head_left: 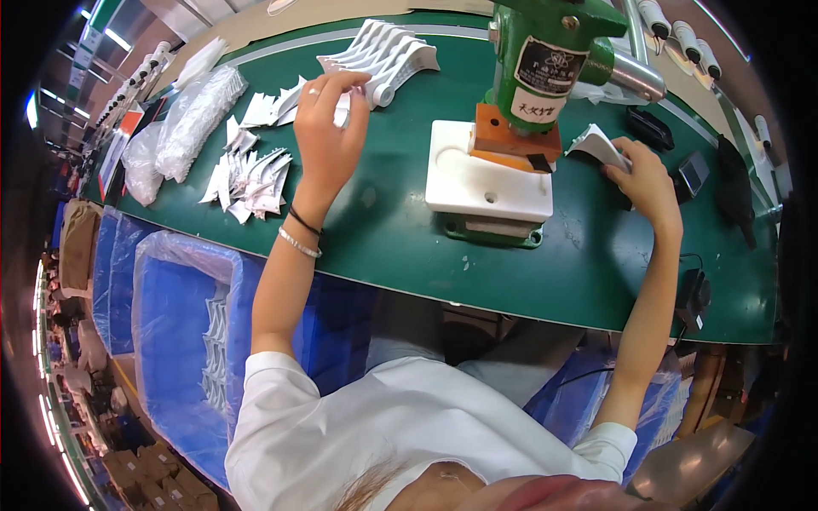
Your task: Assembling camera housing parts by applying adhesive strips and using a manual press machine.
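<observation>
Stretching across most of the frame, the green worktop [375, 247] carries everything within reach of both hands. The green press [554, 68] stands in the upper centre, its orange block [511, 132] close over the white base plate [460, 187]; handling here calls, I judge, for fingers well away from the gap between them. Left of it, at the upper centre-left, lies a stack of white curved pieces [383, 55], nested in a row, best touched lightly so the row does not slide apart. A loose pile of thin white scraps [250, 185] spreads below and left of that stack, and its pointed ends probably deserve care.

The left hand [328, 128], in the upper left, is bent beside the stack; its fingers are curled, and I cannot tell whether they pinch anything. The right hand [643, 175], in the right of the frame, has its fingers closed on a curved white part [596, 145], just right of the press. Its grip at one end looks sound, since the other end is left exposed; gentle pressure should suit so slim a piece.

The part's long axis slants from upper left to lower right: the broad free end points up and left, toward the press, while the fingers cover the lower-right end.
</observation>
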`<state>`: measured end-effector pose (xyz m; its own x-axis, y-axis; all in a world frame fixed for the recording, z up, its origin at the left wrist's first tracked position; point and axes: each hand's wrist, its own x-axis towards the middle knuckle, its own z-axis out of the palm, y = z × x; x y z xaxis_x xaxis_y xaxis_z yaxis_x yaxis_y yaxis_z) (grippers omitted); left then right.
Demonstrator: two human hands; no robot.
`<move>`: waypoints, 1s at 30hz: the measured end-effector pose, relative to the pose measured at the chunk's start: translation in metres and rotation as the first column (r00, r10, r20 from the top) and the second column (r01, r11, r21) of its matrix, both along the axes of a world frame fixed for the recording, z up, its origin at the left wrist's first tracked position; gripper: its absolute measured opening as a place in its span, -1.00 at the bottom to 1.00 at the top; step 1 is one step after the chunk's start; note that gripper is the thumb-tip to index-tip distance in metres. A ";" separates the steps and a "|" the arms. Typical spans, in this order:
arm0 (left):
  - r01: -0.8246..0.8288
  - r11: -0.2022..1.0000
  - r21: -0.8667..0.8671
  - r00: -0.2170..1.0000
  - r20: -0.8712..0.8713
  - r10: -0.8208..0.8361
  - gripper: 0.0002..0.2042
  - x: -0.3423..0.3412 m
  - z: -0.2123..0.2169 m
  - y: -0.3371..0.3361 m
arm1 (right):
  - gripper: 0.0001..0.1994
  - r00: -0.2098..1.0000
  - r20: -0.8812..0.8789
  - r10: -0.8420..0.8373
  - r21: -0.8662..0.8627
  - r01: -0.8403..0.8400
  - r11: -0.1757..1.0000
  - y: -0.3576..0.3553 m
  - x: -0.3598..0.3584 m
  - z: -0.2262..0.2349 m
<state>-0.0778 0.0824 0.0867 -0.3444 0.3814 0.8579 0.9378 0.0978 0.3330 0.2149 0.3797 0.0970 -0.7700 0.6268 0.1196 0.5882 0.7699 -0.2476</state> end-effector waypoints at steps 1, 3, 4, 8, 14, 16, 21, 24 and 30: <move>-0.051 0.996 -0.080 0.996 -0.077 0.045 -0.86 -0.004 0.000 0.003 | -0.58 1.000 -0.017 0.002 -0.002 -0.002 1.000 -0.002 0.000 0.003; -0.132 0.962 -0.241 0.978 -0.192 0.086 -0.82 -0.017 -0.007 0.012 | -0.53 0.999 -0.040 0.009 0.029 -0.008 1.000 -0.011 -0.002 0.015; -0.132 0.961 -0.242 0.977 -0.196 0.084 -0.82 -0.022 -0.010 0.020 | -0.53 0.999 -0.044 0.008 0.027 -0.007 1.000 -0.007 0.000 0.014; -0.484 0.760 -0.433 0.803 -0.565 0.190 -0.75 -0.032 -0.021 0.051 | -0.48 0.956 -0.250 0.150 0.362 -0.051 0.931 0.008 -0.001 0.011; -0.710 0.557 -0.431 0.662 -0.679 0.318 -0.81 -0.030 -0.032 0.071 | -0.58 0.903 -0.399 0.158 0.439 0.037 0.898 0.009 -0.002 0.012; -0.697 0.570 -0.436 0.675 -0.669 0.313 -0.81 -0.026 -0.030 0.074 | -0.60 0.897 -0.412 0.158 0.439 0.043 0.897 0.010 -0.001 0.013; -0.535 0.741 -0.405 0.807 -0.505 0.307 -0.77 -0.029 -0.021 0.057 | -0.66 0.846 -0.491 0.210 0.467 0.052 0.883 0.002 0.000 0.017; -0.339 0.806 -0.485 0.941 -0.163 0.298 -0.72 -0.034 -0.002 0.036 | -0.74 0.781 -0.584 0.221 0.473 0.106 0.875 0.000 0.001 0.020; -0.045 0.932 -0.359 0.923 0.343 0.176 -0.73 -0.055 0.044 -0.050 | -0.87 0.558 -0.670 0.489 0.659 0.145 0.738 -0.027 -0.001 0.030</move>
